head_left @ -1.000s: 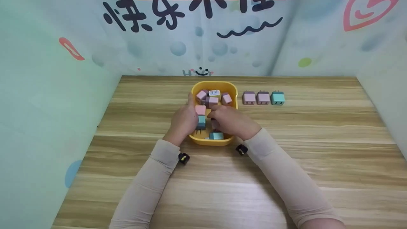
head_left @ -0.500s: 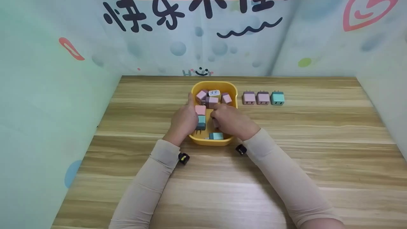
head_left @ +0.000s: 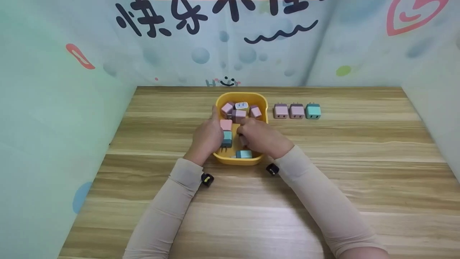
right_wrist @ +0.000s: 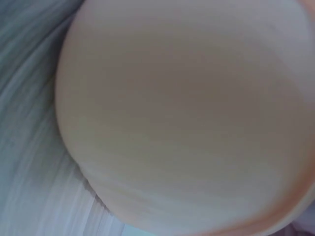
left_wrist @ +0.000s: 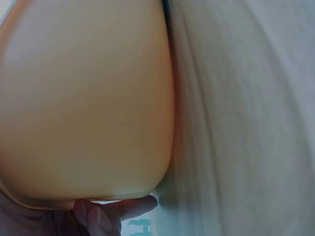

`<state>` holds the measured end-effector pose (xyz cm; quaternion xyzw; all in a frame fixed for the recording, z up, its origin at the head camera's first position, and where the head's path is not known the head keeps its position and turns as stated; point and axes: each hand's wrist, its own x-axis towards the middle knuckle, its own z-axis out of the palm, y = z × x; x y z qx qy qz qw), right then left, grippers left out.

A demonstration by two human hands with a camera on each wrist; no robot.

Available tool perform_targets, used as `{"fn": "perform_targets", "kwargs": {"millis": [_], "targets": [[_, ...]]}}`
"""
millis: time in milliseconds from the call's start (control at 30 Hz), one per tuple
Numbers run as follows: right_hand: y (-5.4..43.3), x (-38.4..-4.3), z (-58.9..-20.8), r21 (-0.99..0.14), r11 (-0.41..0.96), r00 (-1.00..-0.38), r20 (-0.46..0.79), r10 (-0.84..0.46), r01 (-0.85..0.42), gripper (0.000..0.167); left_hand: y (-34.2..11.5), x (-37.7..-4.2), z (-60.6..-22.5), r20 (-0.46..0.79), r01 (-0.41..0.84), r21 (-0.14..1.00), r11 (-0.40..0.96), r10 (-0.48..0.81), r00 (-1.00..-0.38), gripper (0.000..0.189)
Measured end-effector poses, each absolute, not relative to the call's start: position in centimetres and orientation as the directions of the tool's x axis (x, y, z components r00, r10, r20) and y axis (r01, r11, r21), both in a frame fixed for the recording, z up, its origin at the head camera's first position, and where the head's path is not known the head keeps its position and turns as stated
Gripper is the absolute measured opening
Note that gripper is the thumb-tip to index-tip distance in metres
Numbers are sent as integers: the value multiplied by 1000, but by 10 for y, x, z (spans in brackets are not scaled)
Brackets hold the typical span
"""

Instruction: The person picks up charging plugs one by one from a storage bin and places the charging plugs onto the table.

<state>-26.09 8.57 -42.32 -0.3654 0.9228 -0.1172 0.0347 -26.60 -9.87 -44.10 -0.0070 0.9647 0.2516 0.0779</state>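
Note:
A yellow plastic basket stands on the table, holding several small plug chargers. My left hand grips its left side; in the left wrist view, fingers curl at the rim. My right hand reaches in over the right rim with bent fingers. It holds a purple charger, mostly hidden beneath the hand. Beside the left hand lie a pink charger and a teal charger. A light-blue charger sits at the near end. Purple chargers and a white-faced one crowd the far end.
Right of the basket, two purple chargers and a teal charger stand in a row, prongs pointing away. The wooden table meets a printed cloth backdrop behind and pale walls at both sides.
My right hand has shifted slightly right inside the basket, and the purple charger under it has turned a little. My left hand keeps its place on the rim.

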Motion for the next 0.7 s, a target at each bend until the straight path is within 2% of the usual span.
{"fn": "perform_targets", "kwargs": {"millis": [200,700], "targets": [[85,-261,-424,-216,707,-729,31,-684,-673,17,-98,-265,-441,-148,-54,494,868,23,-989,74],[86,-260,-420,-232,689,-715,44,-697,-686,17,-99,-265,-443,-107,-12,468,883,43,-993,72]]}}
